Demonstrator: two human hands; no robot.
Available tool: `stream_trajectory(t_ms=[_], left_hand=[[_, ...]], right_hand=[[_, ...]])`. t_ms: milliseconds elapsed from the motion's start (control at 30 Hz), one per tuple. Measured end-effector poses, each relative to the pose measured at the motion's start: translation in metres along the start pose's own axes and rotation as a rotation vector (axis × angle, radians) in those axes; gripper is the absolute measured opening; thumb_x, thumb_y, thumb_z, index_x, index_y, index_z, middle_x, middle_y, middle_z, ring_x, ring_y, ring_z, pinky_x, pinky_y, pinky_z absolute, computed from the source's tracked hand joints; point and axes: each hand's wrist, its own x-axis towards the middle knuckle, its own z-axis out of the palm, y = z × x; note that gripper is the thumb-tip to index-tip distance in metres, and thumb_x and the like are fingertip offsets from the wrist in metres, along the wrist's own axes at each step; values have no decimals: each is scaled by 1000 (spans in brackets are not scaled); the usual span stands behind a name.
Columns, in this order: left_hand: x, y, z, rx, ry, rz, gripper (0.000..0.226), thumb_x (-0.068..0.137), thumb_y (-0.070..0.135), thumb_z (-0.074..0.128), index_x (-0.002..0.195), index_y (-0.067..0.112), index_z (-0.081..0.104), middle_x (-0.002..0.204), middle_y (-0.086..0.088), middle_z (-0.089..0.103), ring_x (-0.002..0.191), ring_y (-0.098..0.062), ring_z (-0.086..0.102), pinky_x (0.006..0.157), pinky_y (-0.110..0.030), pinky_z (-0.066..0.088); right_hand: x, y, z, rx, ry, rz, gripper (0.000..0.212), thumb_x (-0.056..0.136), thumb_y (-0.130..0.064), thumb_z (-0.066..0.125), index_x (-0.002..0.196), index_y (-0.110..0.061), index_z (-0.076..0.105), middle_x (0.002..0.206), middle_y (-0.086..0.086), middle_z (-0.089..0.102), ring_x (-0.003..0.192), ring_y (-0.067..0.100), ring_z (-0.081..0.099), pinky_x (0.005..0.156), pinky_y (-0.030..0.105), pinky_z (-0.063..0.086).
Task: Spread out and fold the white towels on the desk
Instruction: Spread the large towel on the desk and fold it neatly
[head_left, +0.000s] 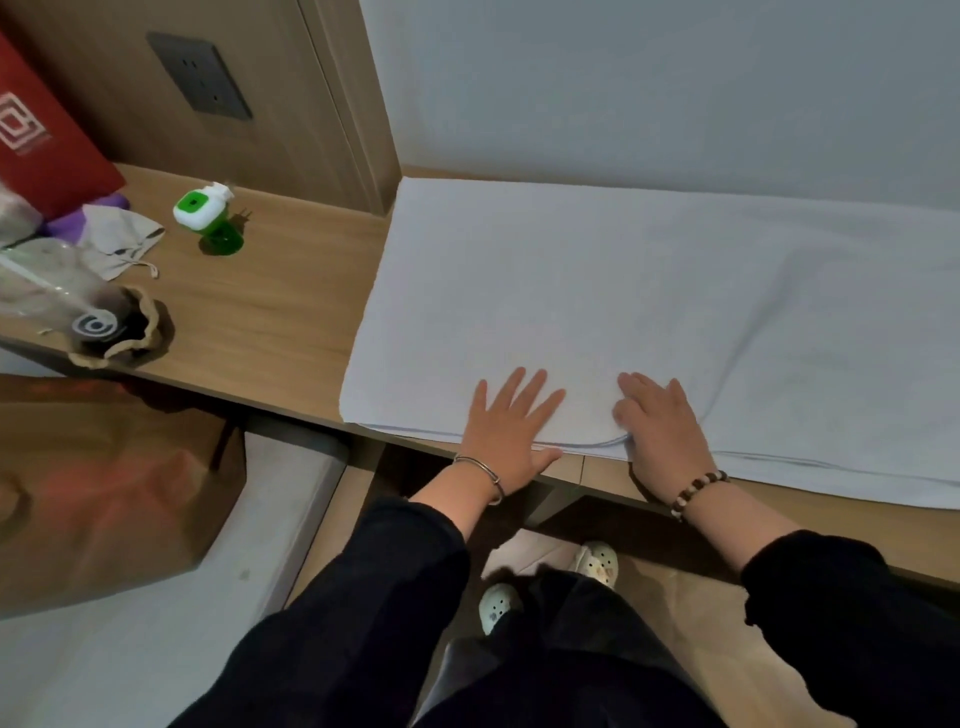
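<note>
The wooden desk (270, 312) carries a white towel (649, 312) that lies flat and reaches away from both hands toward the wall, with its near edge running along the desk's front just under the palms. The left hand (506, 431) lies flat on that edge, fingers spread, clasping nothing. Just beside it, the right hand (662, 431) presses down with fingers loosely curled over a folded corner of the towel; whether it pinches the cloth cannot be told. Far off to the left stands a green bottle (208, 215).

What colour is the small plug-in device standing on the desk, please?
Green and white, seen from the head view.
</note>
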Motion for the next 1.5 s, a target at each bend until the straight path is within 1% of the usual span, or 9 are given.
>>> stream_trajectory(t_ms=[133,300,433,567,700,1000,1233,1367,1500], left_hand=[[7,-12,4,37,46,7,66,93,62,20,148,37,-9,158,7,-12,145,-18,-14,113,-50,-6],[17,-24,-6,50,39,32,60,97,51,22,148,37,-8,158,6,-10,145,-18,-10,114,-49,-1],[10,-21,-19,6,123,107,62,91,25,56,147,25,28,156,-7,20,143,-28,17,112,-51,17],[6,-12,-31,-35,372,368,33,49,-4,82,76,4,66,76,-12,64,67,-28,60,54,-29,49],[1,-19,-32,-11,337,414,33,43,-2,84,70,5,66,70,-10,61,58,-24,57,41,-26,45],[44,55,-50,-159,305,89,28,89,15,46,112,7,61,128,-14,53,120,-32,45,93,-38,35],[82,127,-22,7,44,7,55,99,42,13,150,29,-6,158,-1,-11,145,-24,-13,114,-50,-1],[83,117,-16,53,79,34,56,96,45,8,149,33,-6,158,2,-9,145,-22,-10,114,-50,-1],[83,117,-17,60,80,36,58,92,44,3,149,33,-1,159,3,-5,146,-21,-8,114,-50,1]], right_hand=[[-8,24,-3,76,35,285,71,78,9,59,141,-18,40,156,10,21,145,24,13,116,45,7],[-14,44,-17,156,345,-65,40,62,25,63,95,5,70,119,24,62,115,46,54,100,62,32],[-34,51,7,174,32,-50,67,80,22,50,137,-14,47,150,7,35,142,24,26,116,34,6],[-34,54,14,224,16,-23,74,82,22,44,143,-20,38,154,0,25,145,16,15,116,28,-1],[-31,55,15,225,13,-25,78,82,23,42,145,-23,35,156,-2,22,145,13,11,116,27,-1],[-48,79,8,113,165,278,87,70,16,62,146,-14,31,156,14,17,145,28,13,115,42,-1],[-61,143,9,159,117,391,70,74,17,53,138,-11,45,148,9,39,139,22,32,117,39,15],[-82,168,8,76,411,95,30,55,24,65,75,2,68,81,19,68,79,37,66,77,48,54],[-102,172,17,74,261,94,33,48,23,71,71,2,60,78,19,60,70,35,59,58,32,43]])
